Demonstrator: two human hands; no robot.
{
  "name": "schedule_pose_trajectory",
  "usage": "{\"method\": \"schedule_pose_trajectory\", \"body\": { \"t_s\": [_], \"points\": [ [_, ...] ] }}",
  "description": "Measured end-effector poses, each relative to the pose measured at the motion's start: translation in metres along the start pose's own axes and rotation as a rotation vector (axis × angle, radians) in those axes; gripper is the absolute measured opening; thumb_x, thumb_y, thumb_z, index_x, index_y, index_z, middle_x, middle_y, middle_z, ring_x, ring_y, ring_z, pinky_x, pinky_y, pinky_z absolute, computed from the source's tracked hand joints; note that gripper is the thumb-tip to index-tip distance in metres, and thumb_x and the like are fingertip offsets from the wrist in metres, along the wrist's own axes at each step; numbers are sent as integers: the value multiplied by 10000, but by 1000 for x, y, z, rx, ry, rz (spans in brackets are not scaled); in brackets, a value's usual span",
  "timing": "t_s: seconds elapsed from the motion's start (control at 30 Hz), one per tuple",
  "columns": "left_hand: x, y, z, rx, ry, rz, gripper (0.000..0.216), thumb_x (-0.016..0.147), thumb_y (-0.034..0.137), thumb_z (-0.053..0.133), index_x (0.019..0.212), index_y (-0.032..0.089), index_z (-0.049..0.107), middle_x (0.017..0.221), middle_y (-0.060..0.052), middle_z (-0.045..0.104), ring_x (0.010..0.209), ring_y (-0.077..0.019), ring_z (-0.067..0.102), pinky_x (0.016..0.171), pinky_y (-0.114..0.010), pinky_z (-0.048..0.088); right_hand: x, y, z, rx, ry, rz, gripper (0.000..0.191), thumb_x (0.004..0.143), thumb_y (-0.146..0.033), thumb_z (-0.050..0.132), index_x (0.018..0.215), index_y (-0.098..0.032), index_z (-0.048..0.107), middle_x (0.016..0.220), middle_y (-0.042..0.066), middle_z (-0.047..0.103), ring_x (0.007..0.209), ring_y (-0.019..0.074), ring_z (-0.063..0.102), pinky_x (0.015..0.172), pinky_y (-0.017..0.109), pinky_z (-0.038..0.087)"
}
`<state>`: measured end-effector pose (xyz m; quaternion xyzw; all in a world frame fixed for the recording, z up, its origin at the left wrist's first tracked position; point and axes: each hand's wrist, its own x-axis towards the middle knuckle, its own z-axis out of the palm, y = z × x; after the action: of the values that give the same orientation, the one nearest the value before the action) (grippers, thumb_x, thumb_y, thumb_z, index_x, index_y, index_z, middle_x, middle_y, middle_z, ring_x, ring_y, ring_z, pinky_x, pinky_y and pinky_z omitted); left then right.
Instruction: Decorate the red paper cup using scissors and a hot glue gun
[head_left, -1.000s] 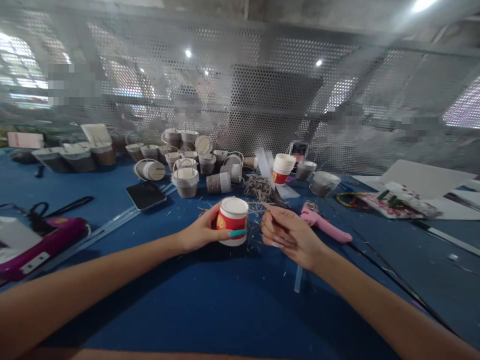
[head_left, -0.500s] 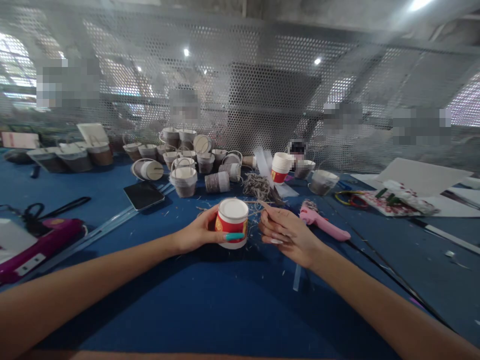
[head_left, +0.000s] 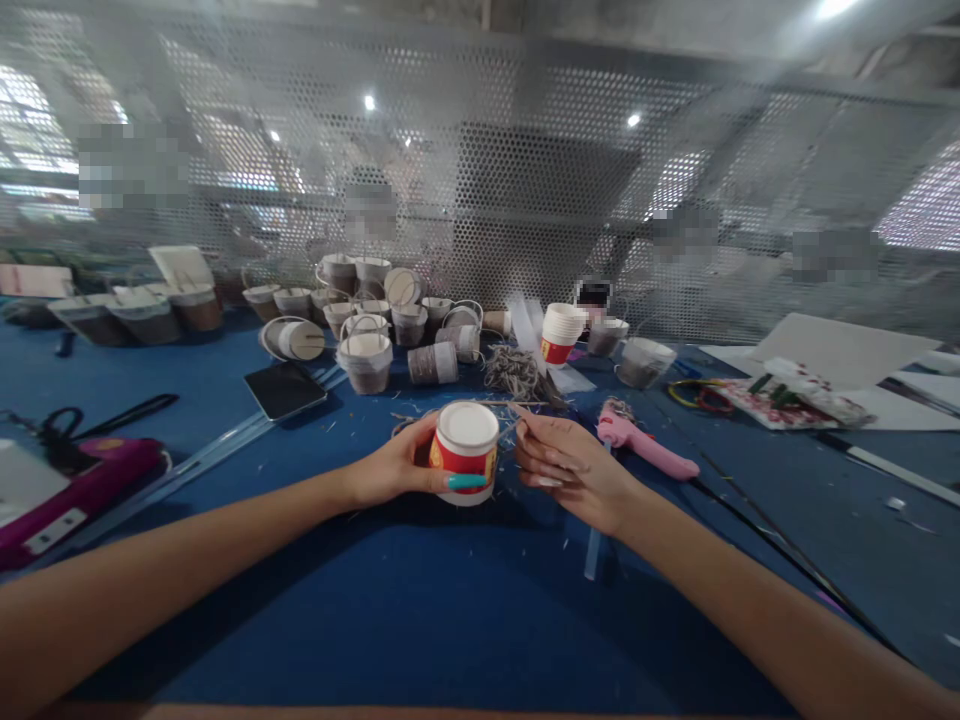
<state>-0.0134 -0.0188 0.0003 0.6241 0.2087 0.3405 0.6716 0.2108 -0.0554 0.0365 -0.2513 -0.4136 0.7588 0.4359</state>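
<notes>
1. The left hand (head_left: 401, 465) wraps around the red-and-white paper cup (head_left: 465, 460) from its left side, thumb across the near face. The cup is near the middle of the scene, closed white end facing up; whether it touches the table (head_left: 420, 620) below is hard to tell.
2. That hold probably keeps the cup steady while leaving its right and far sides free for the other hand.
3. The right hand (head_left: 574, 468) is just to the right of the cup, apart from it, thumb and forefinger pinched together. They seem to grip a thin strand (head_left: 507, 430) reaching toward the cup, likely to keep it taut; its join to the cup cannot be made out.
4. A pink glue gun (head_left: 652, 447) lies just right of the right hand, presumably for easy reach. A clear stick (head_left: 592, 555) shows below that hand, in line with the gun.
5. Beyond the cup sits a loose heap of grey twine (head_left: 514, 372), and right of that a stack of cups (head_left: 562, 338), both perhaps supplies placed within reach.
6. Grey-wrapped cups with loop handles (head_left: 366, 362) crowd the far left, some upright, some on their sides, probably grouped there to leave working room nearer the person. A phone (head_left: 285, 390) lies flat on the near side of them.
</notes>
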Motion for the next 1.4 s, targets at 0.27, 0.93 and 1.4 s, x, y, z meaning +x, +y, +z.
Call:
{"method": "schedule_pose_trajectory", "body": {
  "t_s": [0.27, 0.93, 1.4],
  "points": [
    [1, -1, 1, 11, -24, -13, 703, 602, 206, 810, 1236, 204, 505, 1175, -102, 645, 1052, -257, 616, 981, -445, 408, 0, 0, 1, 8, 1, 17, 212, 815, -289, 664, 709, -110, 621, 390, -117, 312, 365, 10, 143, 404, 145, 243],
    [-4, 6, -1, -140, -66, -116, 574, 603, 250, 761, 1137, 171, 566, 1029, -83, 680, 940, -250, 626, 852, -383, 455, 1, 5, 2, -172, 28, -25, 355, 846, -390, 607, 592, -159, 516, 368, -106, 331, 331, 17, 166, 393, 182, 240],
    [-5, 9, 0, -21, -46, -120, 701, 553, 240, 824, 1172, 178, 501, 996, -78, 676, 879, -212, 636, 845, -372, 480, -1, 7, 9, -198, 48, -24, 346, 815, -396, 645, 601, -148, 532, 385, -104, 364, 333, 11, 202, 390, 167, 259]
  ]
}}
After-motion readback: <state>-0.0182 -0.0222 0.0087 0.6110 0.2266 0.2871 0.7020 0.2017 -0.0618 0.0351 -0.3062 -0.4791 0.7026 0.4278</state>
